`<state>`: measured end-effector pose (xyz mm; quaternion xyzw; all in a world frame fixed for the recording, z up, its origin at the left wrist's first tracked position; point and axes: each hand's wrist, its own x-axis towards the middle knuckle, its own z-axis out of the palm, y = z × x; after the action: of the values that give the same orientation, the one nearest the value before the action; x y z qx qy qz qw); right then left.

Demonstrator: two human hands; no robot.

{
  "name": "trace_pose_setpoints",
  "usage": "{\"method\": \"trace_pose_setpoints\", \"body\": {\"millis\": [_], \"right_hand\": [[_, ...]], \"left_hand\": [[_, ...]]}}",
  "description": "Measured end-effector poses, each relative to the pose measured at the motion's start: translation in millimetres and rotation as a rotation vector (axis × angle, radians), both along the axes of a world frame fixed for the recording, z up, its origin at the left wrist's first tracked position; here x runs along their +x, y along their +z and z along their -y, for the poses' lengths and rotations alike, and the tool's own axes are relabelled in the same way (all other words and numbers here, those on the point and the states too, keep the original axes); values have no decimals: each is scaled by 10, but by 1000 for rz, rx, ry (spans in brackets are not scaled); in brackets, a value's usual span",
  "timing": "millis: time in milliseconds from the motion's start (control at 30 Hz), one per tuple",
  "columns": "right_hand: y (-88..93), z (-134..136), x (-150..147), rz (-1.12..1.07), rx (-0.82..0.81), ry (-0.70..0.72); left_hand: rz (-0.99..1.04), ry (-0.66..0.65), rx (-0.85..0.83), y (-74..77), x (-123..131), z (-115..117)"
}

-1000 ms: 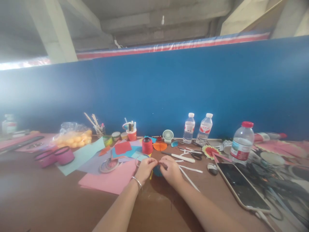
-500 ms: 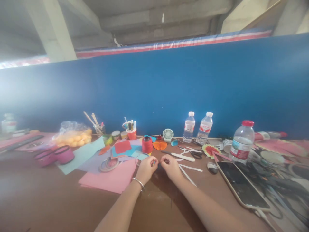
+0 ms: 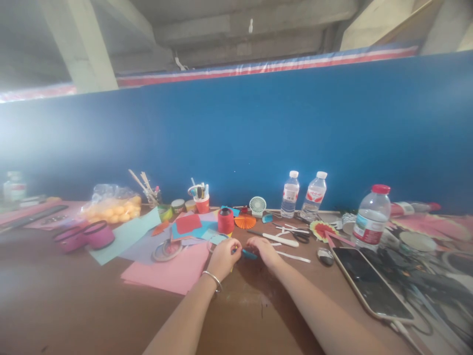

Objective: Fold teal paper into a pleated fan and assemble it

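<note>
My left hand (image 3: 225, 257), with a bracelet on its wrist, and my right hand (image 3: 264, 250) meet over the brown table (image 3: 74, 305) near its middle. Both have their fingers pinched together on a small blue folded paper piece (image 3: 249, 254) that shows between them. A red spool (image 3: 225, 220) stands just behind my hands, with an orange paper fan (image 3: 245, 222) beside it. Pink paper (image 3: 170, 273) lies to the left of my left hand.
A phone (image 3: 369, 283) lies at the right, with a red-capped water bottle (image 3: 370, 217) behind it. Two smaller bottles (image 3: 289, 195) and a mini fan (image 3: 257, 205) stand by the blue wall. Scissors (image 3: 299, 235), white strips, coloured sheets, cups and a bag of yellow balls (image 3: 111, 207) crowd the far side.
My hands have shifted slightly away from me and drawn a little apart, and the blue paper piece now shows between them.
</note>
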<state>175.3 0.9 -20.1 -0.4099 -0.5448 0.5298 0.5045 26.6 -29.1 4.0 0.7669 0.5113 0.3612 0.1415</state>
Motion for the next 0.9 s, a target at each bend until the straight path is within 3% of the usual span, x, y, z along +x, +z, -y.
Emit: {"method": "trace_pose_setpoints", "body": {"millis": [167, 333, 433, 900], "right_hand": [[23, 25, 56, -68, -44, -43], [61, 109, 30, -416, -180, 169], [77, 147, 8, -512, -221, 214], [-107, 78, -63, -525, -266, 120]], "left_hand": [[113, -1, -50, -65, -8, -42], [132, 12, -88, -92, -6, -49], [168, 24, -124, -89, 8, -37], [220, 21, -131, -75, -11, -52]]}}
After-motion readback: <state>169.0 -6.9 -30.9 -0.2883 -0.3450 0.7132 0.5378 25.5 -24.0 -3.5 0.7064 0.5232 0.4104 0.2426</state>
